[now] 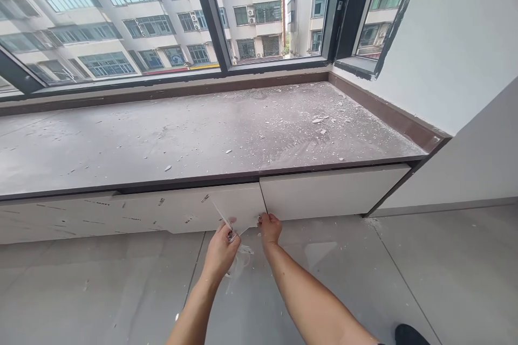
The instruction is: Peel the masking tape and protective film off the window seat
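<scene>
Dusty and strewn with white chips (319,118), the wide brown stone window sill (194,135) runs beneath a dark-framed window (210,16) that looks out on pale apartment blocks. Below the sill sit white cabinet fronts: the left white panel (182,207) carries a protective film with small printed marks, while the right white panel (332,188) looks bare. Grey floor tiles (101,285) spread underneath.

From the head view, the left hand (220,250) is down by the lower right corner of the left panel, its grip clenched on a crumpled strip of clear plastic film (238,250) that stretches up in a thin band to the panel face and hangs loose below the fingers. The right hand (269,226) is just beside it, fingertips pinched at the bottom edge where the two panels meet; whether it grasps film there cannot be told. A dark shoe tip (410,334) shows at the lower right.
</scene>
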Demonstrator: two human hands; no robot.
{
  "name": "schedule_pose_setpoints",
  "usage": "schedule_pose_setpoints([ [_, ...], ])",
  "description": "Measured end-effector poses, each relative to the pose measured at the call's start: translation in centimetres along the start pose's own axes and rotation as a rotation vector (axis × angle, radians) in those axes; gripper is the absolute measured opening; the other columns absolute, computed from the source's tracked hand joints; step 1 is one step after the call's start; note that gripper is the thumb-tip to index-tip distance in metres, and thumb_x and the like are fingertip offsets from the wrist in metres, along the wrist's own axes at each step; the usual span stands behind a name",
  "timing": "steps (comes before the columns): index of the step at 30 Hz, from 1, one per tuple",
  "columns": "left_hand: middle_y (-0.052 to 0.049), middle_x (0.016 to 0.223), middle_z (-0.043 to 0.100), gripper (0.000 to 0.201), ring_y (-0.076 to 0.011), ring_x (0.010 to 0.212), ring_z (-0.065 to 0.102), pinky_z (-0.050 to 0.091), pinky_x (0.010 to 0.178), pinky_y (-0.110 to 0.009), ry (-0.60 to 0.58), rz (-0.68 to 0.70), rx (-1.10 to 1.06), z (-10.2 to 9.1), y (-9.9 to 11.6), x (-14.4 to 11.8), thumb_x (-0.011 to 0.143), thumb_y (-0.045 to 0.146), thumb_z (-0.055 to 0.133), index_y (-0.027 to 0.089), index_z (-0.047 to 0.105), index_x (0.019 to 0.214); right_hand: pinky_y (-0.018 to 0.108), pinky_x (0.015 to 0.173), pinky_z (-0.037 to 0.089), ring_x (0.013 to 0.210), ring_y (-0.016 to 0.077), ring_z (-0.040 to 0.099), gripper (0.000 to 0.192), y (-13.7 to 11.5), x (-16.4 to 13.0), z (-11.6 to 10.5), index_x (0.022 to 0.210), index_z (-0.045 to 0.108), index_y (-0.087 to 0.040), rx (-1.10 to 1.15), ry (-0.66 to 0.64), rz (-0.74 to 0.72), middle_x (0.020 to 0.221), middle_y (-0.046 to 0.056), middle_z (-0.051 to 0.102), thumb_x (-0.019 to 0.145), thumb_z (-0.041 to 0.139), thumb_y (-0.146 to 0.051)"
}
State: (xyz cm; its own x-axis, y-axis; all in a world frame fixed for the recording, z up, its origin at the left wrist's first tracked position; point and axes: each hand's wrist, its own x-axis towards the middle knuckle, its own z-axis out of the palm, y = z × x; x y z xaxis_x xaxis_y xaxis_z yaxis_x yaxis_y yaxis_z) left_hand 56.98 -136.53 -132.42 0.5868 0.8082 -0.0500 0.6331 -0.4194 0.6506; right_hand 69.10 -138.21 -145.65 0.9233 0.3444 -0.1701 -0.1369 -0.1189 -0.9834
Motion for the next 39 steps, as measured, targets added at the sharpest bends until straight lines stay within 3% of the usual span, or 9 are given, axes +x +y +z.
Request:
schedule_pose_setpoints([
  [3, -0.004, 0.127, 0.047, 0.033, -0.0163, 0.087, 0.056, 0.043, 0.070, -0.026, -0.010, 0.018, -0.004, 0.1, -0.2, 0.1, 0.072, 0.025, 0.038, 0.023, 0.058, 0.099, 0.023, 0.046, 0.037, 0.049, 0.0131, 0.052, 0.025, 0.5, -0.4, -0.6, 0.057, 0.052, -0.017, 0.106, -0.045, 0.105, 0.056, 0.004, 0.057, 0.072, 0.037, -0.030],
  [5, -0.003, 0.130, 0.045, 0.032, -0.0175, 0.094, 0.055, 0.042, 0.074, -0.027, -0.027, 0.018, -0.016, 0.2, -0.5, 0.2, 0.072, 0.024, 0.038, 0.023, 0.059, 0.097, 0.023, 0.050, 0.037, 0.051, 0.0133, 0.053, 0.025, 0.5, -0.6, -1.7, 0.062, 0.053, -0.017, 0.026, -0.078, 0.037, 0.058, 0.003, 0.057, 0.075, 0.036, -0.031],
  [10, -0.003, 0.129, 0.046, 0.035, -0.0189, 0.101, 0.053, 0.042, 0.077, -0.027, -0.051, -0.006, -0.036, 0.4, -1.1, 0.3, 0.071, 0.022, 0.038, 0.022, 0.057, 0.101, 0.026, 0.058, 0.037, 0.066, 0.0176, 0.056, 0.025, -1.1, -0.2, -4.1, 0.077, 0.055, -0.017, -0.560, -0.127, -0.279, 0.075, 0.005, 0.061, 0.075, 0.047, -0.041],
  [16, -0.005, 0.125, 0.049, 0.034, -0.0189, 0.097, 0.054, 0.041, 0.079, -0.028, -0.033, -0.004, -0.035, 0.4, -0.9, 0.2, 0.070, 0.022, 0.040, 0.020, 0.057, 0.098, 0.029, 0.062, 0.037, 0.075, 0.0220, 0.059, 0.023, -3.2, 0.7, -4.4, 0.088, 0.057, -0.013, -0.947, -0.324, -0.355, 0.087, 0.012, 0.062, 0.083, 0.039, -0.027],
  [22, -0.005, 0.123, 0.050, 0.035, -0.0160, 0.085, 0.056, 0.042, 0.070, -0.026, -0.032, -0.018, -0.043, 0.3, -0.4, 0.0, 0.072, 0.024, 0.038, 0.021, 0.055, 0.102, 0.029, 0.060, 0.036, 0.071, 0.0227, 0.059, 0.021, -3.6, 0.9, -3.9, 0.088, 0.058, -0.013, -0.967, -0.293, -0.304, 0.081, 0.013, 0.064, 0.079, 0.039, -0.018],
  [30, -0.006, 0.121, 0.051, 0.036, -0.0162, 0.087, 0.056, 0.042, 0.073, -0.027, -0.020, -0.002, -0.053, 0.5, -0.5, 0.2, 0.072, 0.024, 0.038, 0.020, 0.055, 0.103, 0.027, 0.059, 0.037, 0.071, 0.0211, 0.060, 0.023, -2.8, 0.0, -3.9, 0.086, 0.057, -0.016, -0.855, -0.172, -0.272, 0.080, 0.008, 0.064, 0.080, 0.041, -0.031],
  [39, -0.005, 0.102, 0.056, 0.036, -0.0151, 0.076, 0.055, 0.042, 0.069, -0.028, -0.042, -0.040, -0.092, 0.2, 0.6, -0.4, 0.071, 0.027, 0.040, 0.019, 0.054, 0.103, 0.032, 0.061, 0.039, 0.074, 0.0263, 0.062, 0.024, -4.2, 0.4, -2.9, 0.087, 0.058, -0.013, -0.940, -0.214, -0.127, 0.081, 0.015, 0.064, 0.078, 0.041, -0.026],
])
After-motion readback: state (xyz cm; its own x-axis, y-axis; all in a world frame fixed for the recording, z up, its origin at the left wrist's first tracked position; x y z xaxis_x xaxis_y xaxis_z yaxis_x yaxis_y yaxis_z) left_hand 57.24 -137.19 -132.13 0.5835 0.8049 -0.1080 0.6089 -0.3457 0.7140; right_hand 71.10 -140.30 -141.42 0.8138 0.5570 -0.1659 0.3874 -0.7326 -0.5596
